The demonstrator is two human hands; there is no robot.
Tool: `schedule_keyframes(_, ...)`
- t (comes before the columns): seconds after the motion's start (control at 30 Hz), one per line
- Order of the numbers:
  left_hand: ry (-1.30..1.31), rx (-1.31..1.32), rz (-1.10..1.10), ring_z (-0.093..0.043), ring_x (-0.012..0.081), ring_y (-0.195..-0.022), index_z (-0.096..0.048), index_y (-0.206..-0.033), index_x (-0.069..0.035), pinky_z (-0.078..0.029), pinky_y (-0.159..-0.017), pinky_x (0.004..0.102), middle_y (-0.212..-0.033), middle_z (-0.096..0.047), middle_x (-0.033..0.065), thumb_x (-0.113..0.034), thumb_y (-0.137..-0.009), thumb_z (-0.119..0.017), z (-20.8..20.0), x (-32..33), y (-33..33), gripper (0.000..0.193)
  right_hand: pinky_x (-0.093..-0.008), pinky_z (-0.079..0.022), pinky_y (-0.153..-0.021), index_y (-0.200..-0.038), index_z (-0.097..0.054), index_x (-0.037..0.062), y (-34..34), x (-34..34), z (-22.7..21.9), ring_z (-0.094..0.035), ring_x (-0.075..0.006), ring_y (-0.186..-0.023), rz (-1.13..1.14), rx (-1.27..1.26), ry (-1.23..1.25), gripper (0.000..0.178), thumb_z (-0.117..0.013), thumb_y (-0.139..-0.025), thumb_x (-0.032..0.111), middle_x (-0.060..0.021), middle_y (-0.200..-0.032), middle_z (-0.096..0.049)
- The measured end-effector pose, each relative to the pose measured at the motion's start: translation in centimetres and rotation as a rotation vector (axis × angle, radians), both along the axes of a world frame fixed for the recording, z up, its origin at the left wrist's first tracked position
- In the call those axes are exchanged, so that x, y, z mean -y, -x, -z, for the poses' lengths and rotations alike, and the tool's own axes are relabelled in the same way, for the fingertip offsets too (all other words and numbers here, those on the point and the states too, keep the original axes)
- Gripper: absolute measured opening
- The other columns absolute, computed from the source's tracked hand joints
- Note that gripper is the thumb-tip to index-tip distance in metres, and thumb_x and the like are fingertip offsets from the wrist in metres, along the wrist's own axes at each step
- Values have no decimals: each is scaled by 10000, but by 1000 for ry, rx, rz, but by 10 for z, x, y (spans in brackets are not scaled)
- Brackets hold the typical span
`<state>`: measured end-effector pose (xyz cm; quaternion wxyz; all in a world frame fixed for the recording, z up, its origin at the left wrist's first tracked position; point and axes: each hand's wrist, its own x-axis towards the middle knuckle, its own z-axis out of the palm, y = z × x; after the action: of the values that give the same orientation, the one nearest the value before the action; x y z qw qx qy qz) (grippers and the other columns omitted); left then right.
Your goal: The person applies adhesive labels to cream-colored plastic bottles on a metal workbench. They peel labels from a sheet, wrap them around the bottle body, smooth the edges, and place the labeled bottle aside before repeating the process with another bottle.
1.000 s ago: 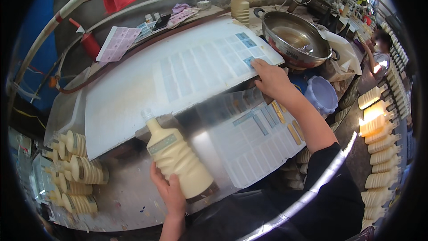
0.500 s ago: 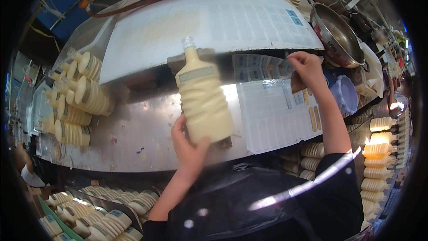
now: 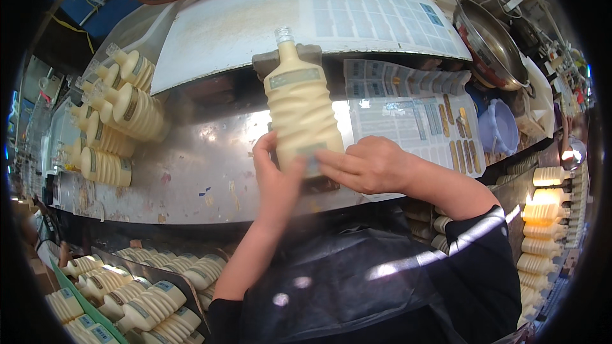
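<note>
A cream-coloured ribbed bottle (image 3: 303,111) with a clear threaded neck leans on a dark grey rest (image 3: 264,64) at the middle of the metal bench. A greyish label band (image 3: 294,78) crosses its shoulder. My left hand (image 3: 275,169), partly blurred, grips the bottle low on its left side. At the base, a small bluish label (image 3: 311,153) lies against the front. My right hand (image 3: 366,165) pinches or presses that label's right edge with its fingertips. Right of the bottle lie sheets of labels (image 3: 389,130), some with gold strips (image 3: 464,156).
More cream bottles (image 3: 131,111) are piled at the left of the bench, and others fill a crate (image 3: 153,302) at lower left. A white board (image 3: 255,19) spans the back. At right are a steel pan (image 3: 494,38), a purple bucket (image 3: 498,127) and bottle rows (image 3: 542,226).
My right hand has come from the label sheets leftward and down to the bottle's base, where a bluish label now shows. My left hand still holds the bottle. The view has shifted slightly.
</note>
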<state>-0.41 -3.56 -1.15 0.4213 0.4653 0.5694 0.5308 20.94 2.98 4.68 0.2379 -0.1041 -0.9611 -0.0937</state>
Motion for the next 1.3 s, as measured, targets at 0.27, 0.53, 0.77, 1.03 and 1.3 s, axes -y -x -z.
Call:
schedule_keyframes(0.27,-76,41,-59,-450,284,-1318,-410,-1421,31,-357,-1137,414,-1399,-462,175,-220,-929,-693,13,1,-5,621,-332,-518,-571,-1158,-699,63,-20,19,20,-659,-204,-681,199,-173,357,311,-701,-873,188,-99,-1081,-714)
schedule_keyframes(0.53,-128,-283,-112,-449,302,-1303,-338,-1458,53,-345,-1134,425,-1381,-453,212,-363,-938,-696,13,1,-16,756,-282,-458,-605,-1409,-544,22,26,17,15,-533,-105,-646,810,-396,1305,737,-813,-793,325,-13,-777,-544)
schedule_keyframes(0.77,-157,-282,-77,-442,285,-1314,-307,-1480,58,-340,-1134,415,-1402,-445,211,-385,-968,-685,22,2,-10,776,-291,-466,-676,-1331,-628,12,27,17,7,-551,-125,-733,782,-412,1439,713,-834,-735,346,-26,-802,-553)
schedule_keyframes(1.03,-178,-157,-78,-438,342,-1286,-360,-1444,42,-355,-1120,469,-1364,-424,202,-257,-882,-707,23,1,-12,725,-346,-569,-837,-1326,-628,9,29,18,1,-733,-216,-900,790,-397,1496,659,-813,-782,333,-151,-994,-754)
schedule_keyframes(1.3,-145,-35,-53,-440,314,-1301,-352,-1435,53,-356,-1129,450,-1378,-416,200,-222,-894,-679,23,0,-7,689,-358,-565,-805,-1290,-651,28,26,16,5,-731,-227,-863,758,-440,1521,564,-760,-843,353,-168,-960,-746)
